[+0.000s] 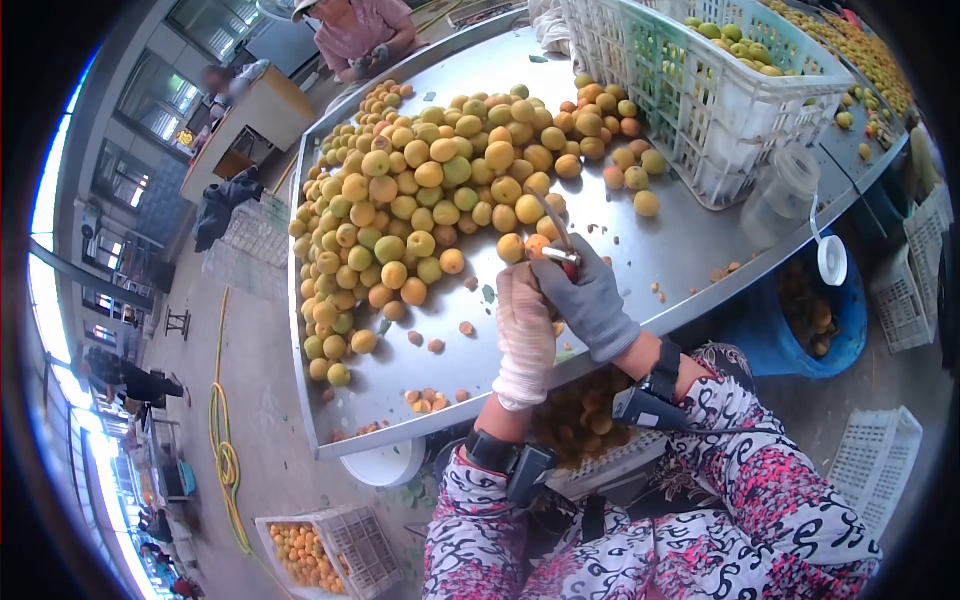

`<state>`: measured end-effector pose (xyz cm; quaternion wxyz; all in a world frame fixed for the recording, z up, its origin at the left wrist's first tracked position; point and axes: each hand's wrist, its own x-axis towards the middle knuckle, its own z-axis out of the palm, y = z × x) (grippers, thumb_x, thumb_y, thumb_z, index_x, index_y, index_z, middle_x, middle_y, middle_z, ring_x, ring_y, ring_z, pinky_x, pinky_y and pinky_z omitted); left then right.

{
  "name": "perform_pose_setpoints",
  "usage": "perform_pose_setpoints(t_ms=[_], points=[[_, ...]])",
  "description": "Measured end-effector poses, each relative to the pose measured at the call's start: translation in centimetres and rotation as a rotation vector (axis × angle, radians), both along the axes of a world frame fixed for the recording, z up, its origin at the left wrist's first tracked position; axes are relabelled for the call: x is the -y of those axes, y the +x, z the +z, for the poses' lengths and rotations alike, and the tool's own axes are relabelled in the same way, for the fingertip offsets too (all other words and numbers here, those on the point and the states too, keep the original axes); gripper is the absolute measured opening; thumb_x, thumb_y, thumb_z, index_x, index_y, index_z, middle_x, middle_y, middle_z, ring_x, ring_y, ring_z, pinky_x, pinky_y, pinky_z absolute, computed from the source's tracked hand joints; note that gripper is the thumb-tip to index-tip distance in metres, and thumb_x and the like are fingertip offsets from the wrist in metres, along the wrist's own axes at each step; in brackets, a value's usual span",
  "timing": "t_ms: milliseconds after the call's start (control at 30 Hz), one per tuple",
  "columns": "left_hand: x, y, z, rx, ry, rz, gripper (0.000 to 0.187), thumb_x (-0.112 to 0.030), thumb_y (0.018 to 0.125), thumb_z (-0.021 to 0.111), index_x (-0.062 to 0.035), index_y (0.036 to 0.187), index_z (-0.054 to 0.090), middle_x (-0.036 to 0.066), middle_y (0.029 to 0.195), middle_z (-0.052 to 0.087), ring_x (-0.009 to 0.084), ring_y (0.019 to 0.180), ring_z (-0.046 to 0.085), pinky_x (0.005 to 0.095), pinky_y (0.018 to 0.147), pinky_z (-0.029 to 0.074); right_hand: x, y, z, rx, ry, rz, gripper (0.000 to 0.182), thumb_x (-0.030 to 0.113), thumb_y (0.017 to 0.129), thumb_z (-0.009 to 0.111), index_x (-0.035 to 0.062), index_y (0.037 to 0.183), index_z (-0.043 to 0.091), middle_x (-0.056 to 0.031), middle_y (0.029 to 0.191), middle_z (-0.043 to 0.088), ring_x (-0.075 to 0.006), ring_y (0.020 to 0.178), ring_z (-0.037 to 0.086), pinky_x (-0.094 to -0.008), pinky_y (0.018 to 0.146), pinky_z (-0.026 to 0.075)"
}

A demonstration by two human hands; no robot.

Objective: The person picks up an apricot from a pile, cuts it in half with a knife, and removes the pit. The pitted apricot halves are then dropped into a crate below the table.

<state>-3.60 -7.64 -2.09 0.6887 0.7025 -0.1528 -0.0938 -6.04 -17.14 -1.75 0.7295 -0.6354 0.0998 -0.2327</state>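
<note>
A large heap of yellow-orange and greenish apricots (430,180) lies on the metal table. My right hand (595,305), in a grey glove, is closed around a small knife (557,226), its thin blade pointing up and away over the fruit. My left hand (526,340), in a pale glove, is closed beside it. An orange apricot (538,246) shows at the left fingertips, partly covered by the gloves and the knife. Another apricot (510,248) sits just beyond the left fingers. Cut apricot pieces (428,401) lie near the table's front edge.
On the table's right stand a white crate (700,120) of greener fruit and a clear plastic jar (785,195). A blue bucket (850,325) and a fruit crate (340,550) are on the floor. Across the table is a person (365,35) in gloves.
</note>
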Motion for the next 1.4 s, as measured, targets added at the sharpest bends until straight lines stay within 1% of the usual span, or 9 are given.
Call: perform_pose_setpoints(t_ms=[367,500,567,633,767,833,1033,1367,1400], points=[[-3.0,1.0,1.8,-0.626,-0.606,-0.333,0.059,-0.053,0.093,0.037,-0.0001,0.106,0.057,0.005,0.063,0.049,0.0187,0.060,0.053,0.0292,0.061,0.046,4.0,-1.0,1.8,-0.098,0.722,0.456,0.049,0.049,0.092,0.051,0.0064,0.117,0.050,0.0001,0.083,0.058,-0.0052,0.060,0.055,-0.0179,0.051,0.046],[-4.1,-0.1,1.8,-0.194,-0.254,-0.279,0.063,-0.059,0.090,0.040,-0.0007,0.108,0.057,0.010,0.077,0.059,0.0155,0.057,0.053,0.0273,0.058,0.045,5.9,-1.8,2.1,-0.173,0.656,0.579,0.059,0.056,0.090,0.049,0.0086,0.126,0.044,-0.0002,0.085,0.057,-0.0047,0.056,0.053,-0.0177,0.048,0.045],[-5.4,0.3,2.0,-0.361,-0.008,-0.532,0.062,-0.057,0.092,0.038,-0.0011,0.113,0.058,0.006,0.073,0.056,0.0120,0.068,0.051,0.0276,0.068,0.044,5.2,-2.2,3.7,-0.204,0.618,0.408,0.042,0.052,0.093,0.045,0.0113,0.094,0.051,0.0019,0.061,0.048,-0.0063,0.043,0.044,-0.0189,0.036,0.033],[-5.4,-0.4,3.2,-0.231,0.142,-0.774,0.044,-0.029,0.090,0.055,-0.0010,0.123,0.054,0.010,0.104,0.061,0.0145,0.098,0.057,0.0270,0.088,0.044,5.7,-1.9,3.7,-0.217,0.563,0.484,0.044,0.047,0.088,0.058,0.0063,0.106,0.055,0.0014,0.078,0.057,-0.0041,0.053,0.051,-0.0195,0.039,0.037],[-4.5,-0.2,1.3,-0.211,0.158,-0.424,0.042,-0.018,0.091,0.049,0.0001,0.129,0.048,0.011,0.109,0.059,0.0172,0.102,0.057,0.0270,0.089,0.044,4.9,-1.7,3.4,-0.223,0.437,0.390,0.036,0.041,0.084,0.064,0.0061,0.092,0.061,0.0023,0.065,0.055,-0.0050,0.046,0.047,-0.0202,0.038,0.034],[-3.5,0.1,1.8,-0.246,-0.045,-0.390,0.057,-0.037,0.091,0.051,0.0013,0.132,0.041,0.011,0.115,0.058,0.0241,0.099,0.060,0.0369,0.089,0.049,4.7,-1.5,2.8,-0.301,0.302,0.404,0.035,0.040,0.082,0.067,0.0054,0.089,0.063,0.0028,0.059,0.053,-0.0057,0.043,0.046,-0.0204,0.038,0.034],[-3.1,0.6,0.4,-0.582,-0.366,-0.425,0.032,-0.030,0.089,0.055,-0.0019,0.106,0.053,0.011,0.100,0.060,0.0271,0.092,0.062,0.0440,0.074,0.055,3.4,0.0,-0.1,-0.212,-0.133,0.289,0.040,0.043,0.076,0.072,0.0044,0.082,0.071,-0.0030,0.066,0.062,-0.0090,0.057,0.056,-0.0235,0.053,0.045],[-1.2,0.4,-0.7,-0.610,-0.363,-0.346,0.042,-0.027,0.082,0.058,0.0058,0.109,0.054,0.015,0.098,0.058,0.0249,0.089,0.059,0.0393,0.067,0.054,7.2,-0.2,2.4,0.082,0.580,0.154,0.026,0.033,0.085,0.067,0.0096,0.075,0.059,0.0007,0.057,0.052,-0.0052,0.038,0.043,-0.0199,0.034,0.031],[-0.9,0.3,-0.8,-0.807,-0.500,-0.341,0.043,-0.026,0.080,0.059,0.0062,0.108,0.055,0.014,0.102,0.059,0.0236,0.092,0.059,0.0387,0.065,0.056,7.7,-0.7,3.3,0.062,0.592,0.190,0.021,0.030,0.090,0.060,0.0099,0.097,0.059,-0.0012,0.060,0.055,-0.0085,0.042,0.046,-0.0213,0.037,0.036]])
